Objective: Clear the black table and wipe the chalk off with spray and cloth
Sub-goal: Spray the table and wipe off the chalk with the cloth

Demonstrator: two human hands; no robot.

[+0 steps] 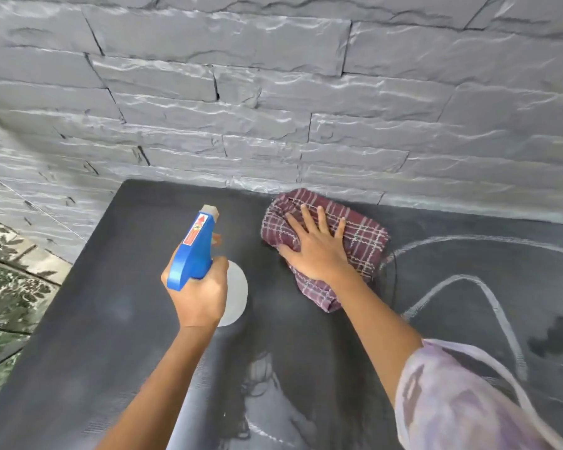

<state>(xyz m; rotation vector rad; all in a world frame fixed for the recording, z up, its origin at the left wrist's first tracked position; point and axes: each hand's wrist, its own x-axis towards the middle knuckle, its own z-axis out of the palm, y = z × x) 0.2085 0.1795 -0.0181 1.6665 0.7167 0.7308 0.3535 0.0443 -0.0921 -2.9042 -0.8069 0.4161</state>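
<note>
My left hand [199, 293] grips a spray bottle [194, 248] with a blue trigger head and a whitish body, held above the left part of the black table [111, 287], nozzle pointing toward the wall. My right hand [316, 245] lies flat with spread fingers on a maroon plaid cloth [361, 241], pressing it onto the table near the back edge. White chalk lines [488, 293] curve across the right side of the table. A dark wet patch [553, 336] sits among them.
A grey stone-pattern wall [273, 92] rises directly behind the table. Patterned green floor tiles [10, 287] show beyond the table's left edge. Smeared chalk haze [267, 394] covers the near middle of the table.
</note>
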